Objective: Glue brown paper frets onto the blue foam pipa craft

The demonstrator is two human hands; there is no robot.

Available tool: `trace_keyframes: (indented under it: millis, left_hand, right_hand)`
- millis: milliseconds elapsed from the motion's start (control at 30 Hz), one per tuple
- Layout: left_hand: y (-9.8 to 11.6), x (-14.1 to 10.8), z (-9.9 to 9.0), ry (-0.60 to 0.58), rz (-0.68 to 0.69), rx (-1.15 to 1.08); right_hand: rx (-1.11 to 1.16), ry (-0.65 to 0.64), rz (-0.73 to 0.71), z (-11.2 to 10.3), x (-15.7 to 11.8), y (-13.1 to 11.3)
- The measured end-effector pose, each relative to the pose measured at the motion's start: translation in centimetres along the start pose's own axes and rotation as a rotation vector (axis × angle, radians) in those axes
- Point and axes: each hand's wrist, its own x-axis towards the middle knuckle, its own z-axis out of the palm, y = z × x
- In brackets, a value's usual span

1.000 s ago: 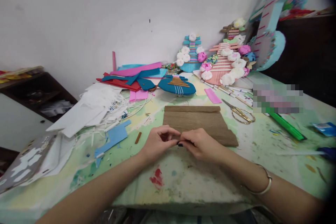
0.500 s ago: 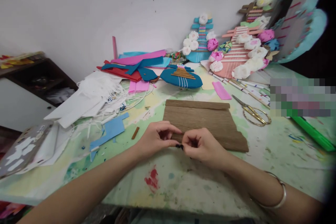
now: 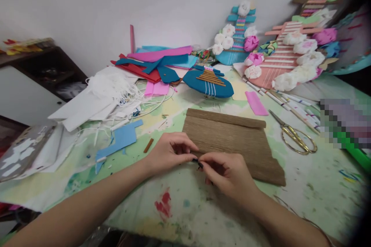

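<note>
A sheet of brown crepe paper (image 3: pixel 228 135) lies in front of me, its far edge folded over in a narrow band. At its near edge, toward the left corner, my left hand (image 3: pixel 172 148) is closed, thumb and fingers pinched at the paper. My right hand (image 3: pixel 228 171) meets it there, thumb and forefinger pinching at the same edge. The dark-nailed fingertips almost touch, and the bit of paper between them is mostly hidden. Left of my left hand lies a short brown stick (image 3: pixel 148 145). Gold-handled scissors (image 3: pixel 294 135) rest to the right of the sheet.
A blue lute-shaped craft piece (image 3: pixel 208 83) lies beyond the sheet. Flower-decked lute shapes (image 3: pixel 239 38) lean on the wall. White cords and paper (image 3: pixel 107 92) pile up at left, near a light-blue paper scrap (image 3: pixel 123 139). Several marker pens (image 3: pixel 292 104) lie at back right.
My view has shifted, so the things at right appear farther right and lower. My right hand has opened its curl slightly, with thumb and forefinger stretched more toward the left fingertips.
</note>
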Motion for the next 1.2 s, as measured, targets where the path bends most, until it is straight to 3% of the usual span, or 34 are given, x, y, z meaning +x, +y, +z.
trace_keyframes:
  millis: [200, 567, 767, 1200]
  left_hand:
    - [0.5, -0.2, 0.3, -0.021, 0.019, 0.005]
    - [0.5, -0.5, 1.1, -0.022, 0.072, 0.051]
    - [0.9, -0.5, 1.5, -0.026, 0.083, 0.066]
    - [1.0, -0.9, 1.5, -0.054, -0.037, -0.06]
  right_hand:
    - [-0.107, 0.072, -0.098, 0.2, 0.4, 0.0]
    - [-0.321, 0.063, -0.302, 0.4, 0.1, -0.1]
    - [-0.342, 0.072, -0.326, 0.2, 0.1, -0.1]
    - [-0.408, 0.15, -0.383, 0.1, -0.2, -0.3]
